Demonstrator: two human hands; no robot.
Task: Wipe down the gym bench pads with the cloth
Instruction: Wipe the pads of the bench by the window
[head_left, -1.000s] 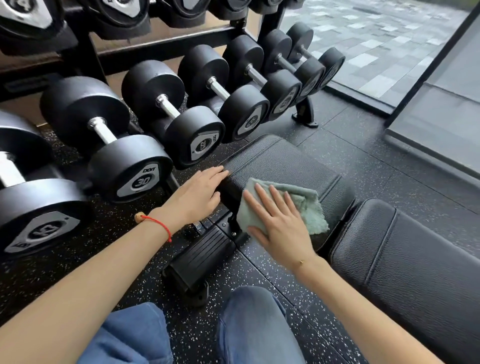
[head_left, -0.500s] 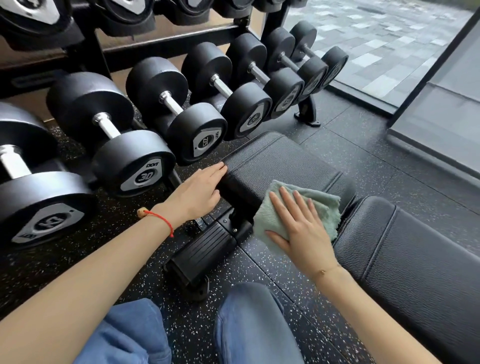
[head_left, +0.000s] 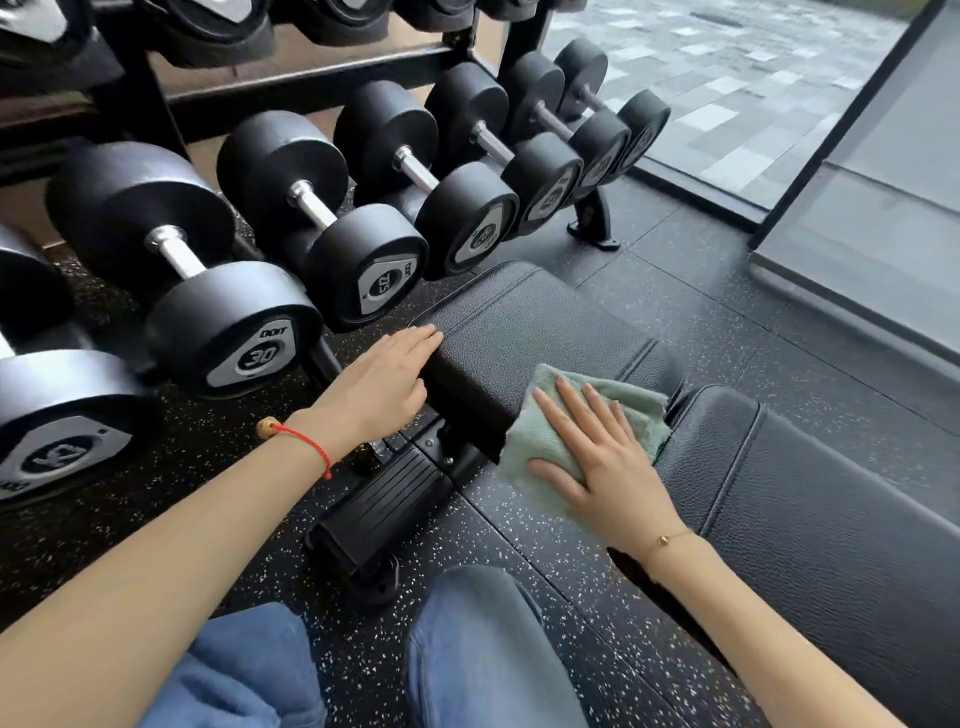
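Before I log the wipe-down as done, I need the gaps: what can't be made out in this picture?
Head view only:
- Seat pad under the cloth: covered by the cloth and the right hand.
- Back pad: cut off by the right edge.
- Seat pad's left side: behind the left hand.
- Far dumbbell labels: too small.

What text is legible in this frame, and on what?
"30" and "DOIT": grey end plate of the large black rubber dumbbell.
"27.5" appears, tilted, on the next black dumbbell's end plate; its brand mark is too blurred.
The remaining dumbbell plates are too blurred or angled.
Black padded bench seat, green cloth: none.
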